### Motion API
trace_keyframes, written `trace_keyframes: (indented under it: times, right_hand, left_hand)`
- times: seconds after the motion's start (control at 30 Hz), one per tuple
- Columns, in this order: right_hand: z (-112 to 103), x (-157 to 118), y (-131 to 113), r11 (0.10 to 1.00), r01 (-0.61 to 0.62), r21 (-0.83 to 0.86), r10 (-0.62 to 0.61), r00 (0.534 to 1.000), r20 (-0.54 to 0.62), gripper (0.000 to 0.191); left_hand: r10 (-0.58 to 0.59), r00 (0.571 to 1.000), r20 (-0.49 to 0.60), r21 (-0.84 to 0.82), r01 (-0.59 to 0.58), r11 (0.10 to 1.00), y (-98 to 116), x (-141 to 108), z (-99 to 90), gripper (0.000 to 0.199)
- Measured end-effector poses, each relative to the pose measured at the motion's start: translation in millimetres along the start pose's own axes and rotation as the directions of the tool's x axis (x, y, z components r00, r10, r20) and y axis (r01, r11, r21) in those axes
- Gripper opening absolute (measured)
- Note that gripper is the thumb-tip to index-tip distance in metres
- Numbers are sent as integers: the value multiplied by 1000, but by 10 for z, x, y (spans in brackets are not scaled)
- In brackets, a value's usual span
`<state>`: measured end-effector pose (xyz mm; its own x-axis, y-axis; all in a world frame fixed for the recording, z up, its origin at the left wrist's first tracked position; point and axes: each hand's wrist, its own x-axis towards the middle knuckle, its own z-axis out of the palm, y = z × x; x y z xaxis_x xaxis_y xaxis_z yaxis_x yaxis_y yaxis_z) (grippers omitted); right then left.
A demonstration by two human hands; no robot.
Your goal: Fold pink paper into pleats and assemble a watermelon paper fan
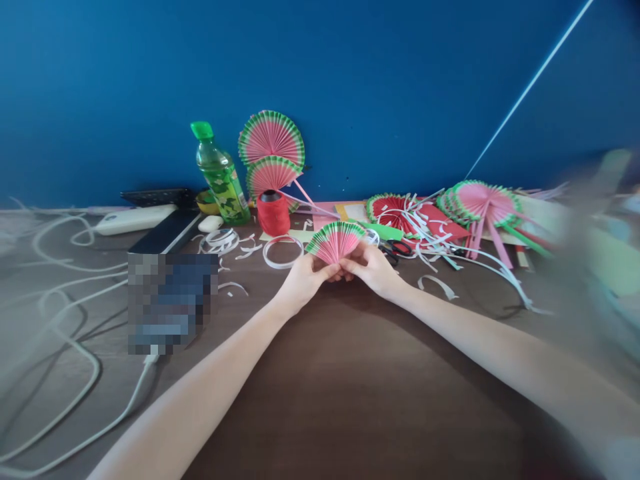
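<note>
A pleated paper fan [336, 241], pink with a green and white outer band, is spread in a half-round above the middle of the table. My left hand [311, 275] pinches its lower left side near the pivot. From the other side my right hand [369, 268] grips the lower right, thumbs almost meeting at the base. The fingers behind the paper are partly hidden. Just behind the fan stands a spool of red thread [273, 213]. To its left lies a roll of white strip [283, 252]. Black scissors [397, 249] lie right of my right hand.
A green drink bottle [220, 175] and round paper fans [271, 141] stand against the blue wall. At the right are more fans [483, 203] and tangled white strips [425, 223]. A blurred-out device [173, 303] with white cables [95, 363] and a power bank [165, 231] occupies the left.
</note>
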<state>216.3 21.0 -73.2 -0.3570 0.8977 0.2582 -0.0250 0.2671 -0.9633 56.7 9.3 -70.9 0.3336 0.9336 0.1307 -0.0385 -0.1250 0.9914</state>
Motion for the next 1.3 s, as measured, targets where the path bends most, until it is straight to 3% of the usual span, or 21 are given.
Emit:
trace_keyframes:
  times: [0.13,0.27,0.6,0.8,1.03,1.13,1.3]
  right_hand:
    - [-17,5,84,999,17,32,-14,997,-69,26]
    - [-28,6,138,992,-17,123,25,997,-68,21]
    - [26,13,46,941,-80,328,120,987,-106,23]
    - [6,26,47,914,-74,399,163,967,-196,21]
    - [1,42,45,882,-75,465,203,951,-231,25]
    - [-6,46,50,888,-70,455,200,948,-246,26]
    - [-33,45,74,904,-11,427,147,947,-287,28]
  left_hand:
    - [-67,995,-77,-165,53,985,-44,37,-8,26]
    - [-118,985,-125,-298,77,952,-72,56,-35,27]
    - [-121,986,-113,-318,79,945,-58,55,-21,30]
    - [-109,942,-318,-397,-28,917,2,98,-121,33]
    - [-160,945,-284,-214,100,972,69,111,-202,28]
    - [-129,950,-284,-87,109,990,154,114,-265,24]
    - [-20,902,-432,69,55,996,368,124,-533,15]
